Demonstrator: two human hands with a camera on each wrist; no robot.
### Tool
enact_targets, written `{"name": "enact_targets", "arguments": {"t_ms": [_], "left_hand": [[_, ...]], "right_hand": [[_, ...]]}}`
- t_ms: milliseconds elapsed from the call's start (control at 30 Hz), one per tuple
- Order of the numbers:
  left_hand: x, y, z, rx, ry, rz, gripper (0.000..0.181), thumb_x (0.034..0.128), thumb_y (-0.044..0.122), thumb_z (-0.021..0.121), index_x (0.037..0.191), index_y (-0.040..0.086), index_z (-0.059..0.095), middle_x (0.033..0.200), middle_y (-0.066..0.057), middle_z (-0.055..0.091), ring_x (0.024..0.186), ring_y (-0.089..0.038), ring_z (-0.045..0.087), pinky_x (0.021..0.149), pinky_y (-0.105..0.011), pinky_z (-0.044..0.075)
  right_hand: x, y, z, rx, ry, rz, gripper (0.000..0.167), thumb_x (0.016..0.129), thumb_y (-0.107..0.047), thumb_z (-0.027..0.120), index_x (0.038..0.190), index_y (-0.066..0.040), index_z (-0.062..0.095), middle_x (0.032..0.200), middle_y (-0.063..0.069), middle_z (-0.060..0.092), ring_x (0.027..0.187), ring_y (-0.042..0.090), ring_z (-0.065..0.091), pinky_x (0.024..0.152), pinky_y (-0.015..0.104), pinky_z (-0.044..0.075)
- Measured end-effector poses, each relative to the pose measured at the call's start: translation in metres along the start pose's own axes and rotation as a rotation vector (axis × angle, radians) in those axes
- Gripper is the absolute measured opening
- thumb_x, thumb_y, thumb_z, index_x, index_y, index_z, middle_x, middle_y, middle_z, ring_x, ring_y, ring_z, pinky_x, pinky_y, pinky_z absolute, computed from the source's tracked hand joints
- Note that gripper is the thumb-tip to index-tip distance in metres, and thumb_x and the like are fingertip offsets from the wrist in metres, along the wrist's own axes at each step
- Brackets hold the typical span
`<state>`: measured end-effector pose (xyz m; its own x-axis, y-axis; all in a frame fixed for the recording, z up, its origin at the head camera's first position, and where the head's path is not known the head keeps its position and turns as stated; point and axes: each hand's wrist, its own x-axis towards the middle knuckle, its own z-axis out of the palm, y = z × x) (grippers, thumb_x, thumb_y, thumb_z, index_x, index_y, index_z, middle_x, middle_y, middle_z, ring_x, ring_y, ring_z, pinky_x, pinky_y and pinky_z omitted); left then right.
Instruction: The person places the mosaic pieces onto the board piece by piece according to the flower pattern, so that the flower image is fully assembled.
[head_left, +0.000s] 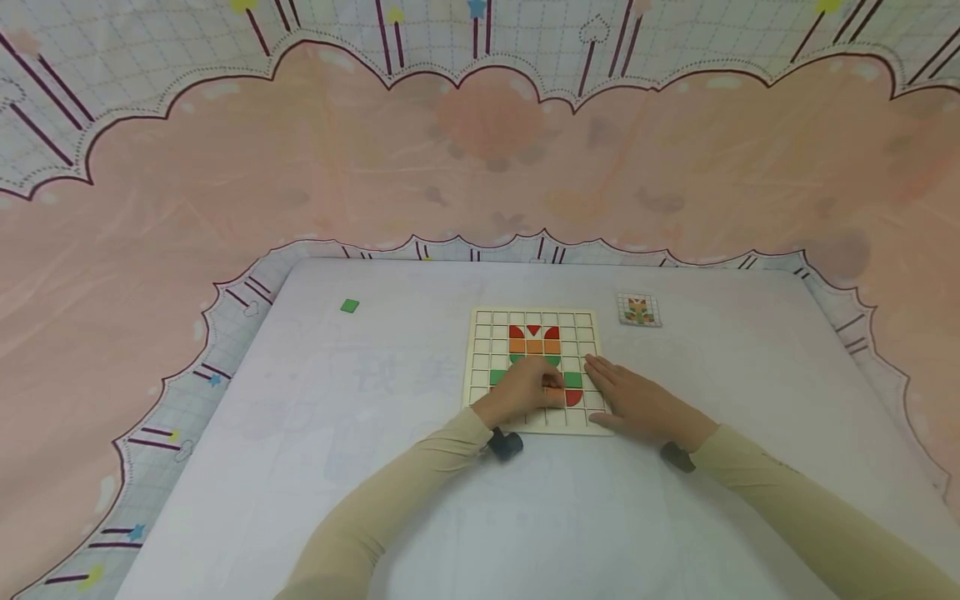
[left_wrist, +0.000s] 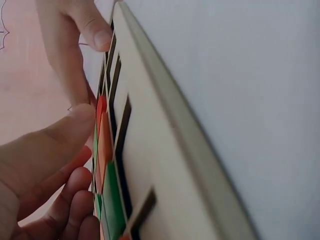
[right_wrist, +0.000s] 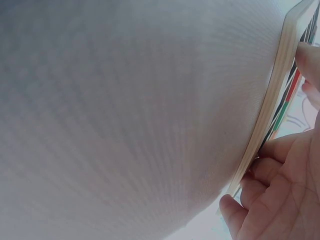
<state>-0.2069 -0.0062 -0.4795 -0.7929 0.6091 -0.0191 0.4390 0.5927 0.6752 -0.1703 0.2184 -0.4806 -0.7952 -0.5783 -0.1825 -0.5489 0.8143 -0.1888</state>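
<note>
A square cream board (head_left: 480,333) with a black grid lies on the white table and carries red, orange and green tiles. My left hand (head_left: 521,387) reaches over its lower middle, fingers bent and fingertips down at the tiles. In the left wrist view the thumb (left_wrist: 55,142) lies close to a red tile (left_wrist: 101,105) and an orange tile (left_wrist: 104,137); no piece shows between thumb and fingers. My right hand (head_left: 648,404) rests at the board's right edge, fingers extended on and beside it. The right wrist view shows its fingers (right_wrist: 265,175) against that edge.
A small card (head_left: 639,310) with a matching coloured pattern lies beyond the board to the right. A lone green tile (head_left: 349,306) sits at the far left of the white table (head_left: 247,417). A patterned pink cloth (head_left: 375,167) surrounds the table.
</note>
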Motion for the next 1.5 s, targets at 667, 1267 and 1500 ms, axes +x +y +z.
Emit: {"name": "enact_targets", "arguments": {"t_ms": [667,1267,1500], "left_hand": [[-0.029,-0.043,-0.059,-0.137,-0.058,0.004,0.031,0.0777,0.021,0.076,0.105,0.009,0.07,0.104,-0.003,0.067,0.098,-0.016,0.063,0.088,-0.027,0.051],[-0.065,-0.117,-0.16,-0.129,0.266,-0.136,0.035,0.0809,0.015,0.073,0.114,0.006,0.067,0.114,-0.016,0.064,0.105,-0.032,0.058,0.096,-0.043,0.047],[-0.081,-0.153,-0.194,-0.1,0.329,-0.204,0.038,0.084,0.018,0.071,0.118,0.002,0.064,0.12,-0.02,0.062,0.107,-0.033,0.057,0.096,-0.044,0.046]], "right_hand": [[-0.001,-0.003,-0.001,0.005,-0.013,0.05,0.082,0.091,-0.054,0.05,0.15,-0.007,0.017,0.158,0.009,0.016,0.145,0.028,0.018,0.114,0.045,0.027],[-0.002,-0.003,-0.002,0.005,-0.01,0.04,0.082,0.091,-0.053,0.05,0.15,-0.006,0.017,0.158,0.01,0.016,0.145,0.028,0.019,0.113,0.045,0.028],[-0.003,-0.006,-0.005,0.012,-0.01,0.036,0.082,0.091,-0.051,0.052,0.15,-0.005,0.018,0.158,0.011,0.016,0.145,0.03,0.019,0.113,0.046,0.027]]}}
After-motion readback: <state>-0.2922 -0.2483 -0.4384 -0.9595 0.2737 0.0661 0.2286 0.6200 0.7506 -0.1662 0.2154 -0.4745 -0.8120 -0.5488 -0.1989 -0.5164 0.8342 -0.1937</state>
